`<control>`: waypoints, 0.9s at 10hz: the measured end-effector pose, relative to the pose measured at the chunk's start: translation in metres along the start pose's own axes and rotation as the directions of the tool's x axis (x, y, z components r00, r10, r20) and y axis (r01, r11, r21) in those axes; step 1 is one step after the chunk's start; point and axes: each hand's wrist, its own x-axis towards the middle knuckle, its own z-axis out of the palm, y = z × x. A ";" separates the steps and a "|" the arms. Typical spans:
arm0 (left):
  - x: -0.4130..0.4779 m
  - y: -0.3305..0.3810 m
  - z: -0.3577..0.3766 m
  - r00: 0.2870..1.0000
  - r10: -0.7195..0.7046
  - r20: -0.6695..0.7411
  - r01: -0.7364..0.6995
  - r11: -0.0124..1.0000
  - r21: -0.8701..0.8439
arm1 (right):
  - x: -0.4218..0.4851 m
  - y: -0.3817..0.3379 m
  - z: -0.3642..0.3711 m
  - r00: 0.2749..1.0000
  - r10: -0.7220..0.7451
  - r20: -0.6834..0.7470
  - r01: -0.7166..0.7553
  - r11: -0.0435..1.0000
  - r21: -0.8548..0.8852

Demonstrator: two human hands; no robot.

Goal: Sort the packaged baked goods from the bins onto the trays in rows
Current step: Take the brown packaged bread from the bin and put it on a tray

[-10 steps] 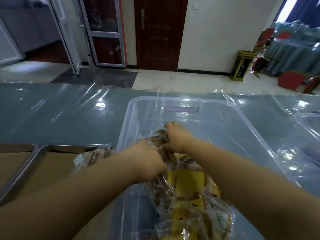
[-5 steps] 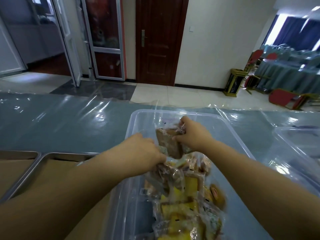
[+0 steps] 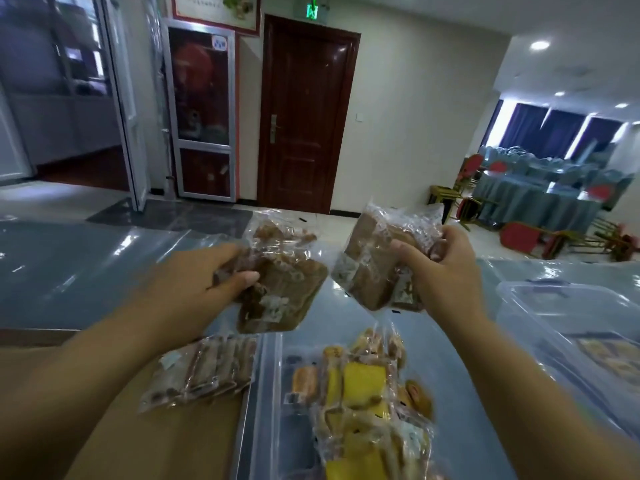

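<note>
My left hand (image 3: 204, 278) grips brown baked goods in clear wrap (image 3: 284, 292), held in the air above the bin's left wall. My right hand (image 3: 436, 268) holds another brown packaged loaf (image 3: 370, 268) raised over the bin. Below them the clear plastic bin (image 3: 259, 393) holds several yellow and orange packaged cakes (image 3: 367, 393). On the tray (image 3: 207, 441) with its brown liner at the lower left lies one pack of brown pastry sticks (image 3: 204, 372).
A second clear bin (image 3: 568, 327) stands at the right with some packs inside. The table is covered in shiny blue plastic sheeting (image 3: 86, 268). Beyond it are a dark wooden door (image 3: 304, 112), glass doors and stacked chairs.
Both hands have lifted out of the bin, each with a brown pack, and moved apart. The camera has tilted up, so the bin now sits lower in view.
</note>
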 end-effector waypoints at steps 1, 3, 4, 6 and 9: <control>-0.024 -0.030 -0.021 0.995 -0.059 -0.084 0.054 0.996 -0.065 | -0.020 -0.031 0.025 1.000 -0.005 0.010 0.004 0.996 0.091; -0.081 -0.115 -0.061 0.959 -0.253 -0.128 0.244 0.966 -0.083 | -0.067 -0.086 0.107 0.980 0.072 0.185 -0.093 0.990 0.109; -0.107 -0.163 -0.074 0.926 -0.374 -0.060 0.368 0.926 -0.086 | -0.088 -0.106 0.159 0.944 0.133 0.302 -0.127 0.991 -0.041; -0.146 -0.251 -0.071 0.822 -0.544 0.171 0.565 0.815 -0.127 | -0.124 -0.098 0.253 0.788 0.313 0.531 -0.179 0.941 -0.288; -0.121 -0.315 -0.036 0.710 -0.666 0.229 0.689 0.725 -0.025 | -0.156 -0.008 0.361 0.650 0.577 0.494 -0.390 0.811 -0.435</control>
